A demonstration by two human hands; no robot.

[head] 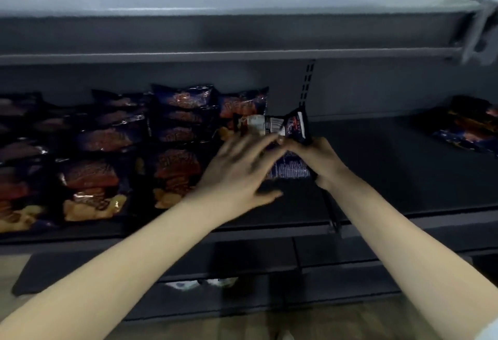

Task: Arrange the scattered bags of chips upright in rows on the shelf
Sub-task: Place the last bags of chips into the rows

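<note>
Right hand (320,161) grips the held bag of chips (272,126) from its right side at about the middle of the head view, fingers and thumb curled round the lower edge. That hold keeps the soft packet from folding while it is stood up. The bag's printed back with the barcode faces the camera and it leans to the right, so it probably has to be turned and straightened before it matches the others.

Left hand (237,167) is spread flat with straight fingers at the packet's left edge. Motion blur hides the fingertips, but they seem to press against it, steadying it toward the row, not grasping it.

At 9 o'clock the arranged rows of bags (175,134) stand front-facing, one behind another, each propped by the one behind it. The held packet sits just beside the rightmost row, which suggests it starts or extends a column there.

At 3 o'clock, well apart on the bare shelf (377,172), a few loose bags (463,124) lie flat and are not yet sorted. At 12 o'clock the upper shelf (242,35) overhangs, leaving limited headroom for lifting.
</note>
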